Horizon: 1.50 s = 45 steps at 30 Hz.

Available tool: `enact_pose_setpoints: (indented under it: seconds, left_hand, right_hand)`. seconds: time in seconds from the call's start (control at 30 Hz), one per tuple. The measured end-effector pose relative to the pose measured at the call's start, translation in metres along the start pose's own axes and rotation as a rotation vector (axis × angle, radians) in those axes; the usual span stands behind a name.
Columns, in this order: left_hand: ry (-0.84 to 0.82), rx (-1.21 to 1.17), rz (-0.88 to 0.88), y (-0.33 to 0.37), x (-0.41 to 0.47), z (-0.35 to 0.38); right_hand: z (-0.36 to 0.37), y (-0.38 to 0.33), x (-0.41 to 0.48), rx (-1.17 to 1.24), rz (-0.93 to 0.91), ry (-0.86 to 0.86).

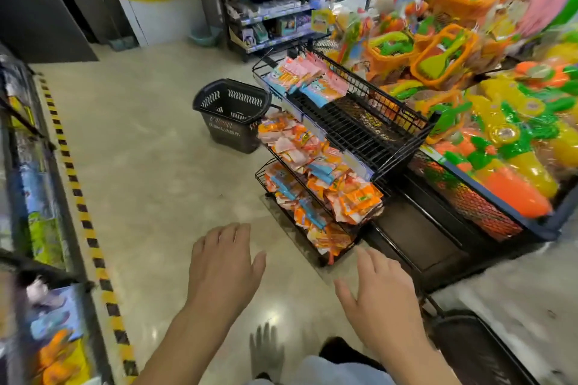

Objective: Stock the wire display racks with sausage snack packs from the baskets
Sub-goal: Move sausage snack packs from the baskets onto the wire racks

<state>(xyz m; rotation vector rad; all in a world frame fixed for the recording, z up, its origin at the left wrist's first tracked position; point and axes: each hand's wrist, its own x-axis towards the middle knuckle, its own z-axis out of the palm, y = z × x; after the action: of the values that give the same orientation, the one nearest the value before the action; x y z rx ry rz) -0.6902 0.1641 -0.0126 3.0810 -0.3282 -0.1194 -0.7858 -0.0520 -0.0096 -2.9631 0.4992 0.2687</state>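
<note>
Packs [325,184] sit in the rack [372,122] ahead, well apart from both hands. Left hand [223,262] and right hand [380,294] hover, fingers spread, holding nothing.

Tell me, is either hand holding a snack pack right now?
No, the left hand and the right hand both hover open above the floor, fingers spread, holding nothing.
</note>
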Motion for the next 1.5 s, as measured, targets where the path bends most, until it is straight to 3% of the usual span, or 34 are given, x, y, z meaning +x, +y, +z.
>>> enact_pose_setpoints:
  seconds: [0.4, 0.67, 0.77, 0.87, 1.2, 1.5]
  left_hand:
    - [-0.039, 0.014, -0.137, -0.079, 0.167, -0.007]
    - [-0.095, -0.043, -0.152, -0.102, 0.299, -0.027]
    - [-0.135, 0.007, -0.091, -0.106, 0.356, -0.03]
    - [-0.171, -0.055, -0.026, -0.102, 0.425, -0.039]
    - [-0.118, -0.066, 0.373, -0.066, 0.64, -0.054]
    - [-0.312, -0.163, 0.533, -0.001, 0.716, -0.027]
  right_hand:
    - [-0.021, -0.107, 0.222, 0.109, -0.175, -0.027]
    - [-0.071, -0.146, 0.382, 0.081, -0.161, 0.02]
    - [-0.079, -0.154, 0.424, 0.073, -0.07, -0.013]
    - [-0.079, -0.157, 0.459, 0.133, 0.018, 0.095]
    - [-0.076, -0.177, 0.544, 0.098, 0.43, 0.02]
    - [-0.067, -0.148, 0.591, 0.298, 0.689, 0.104]
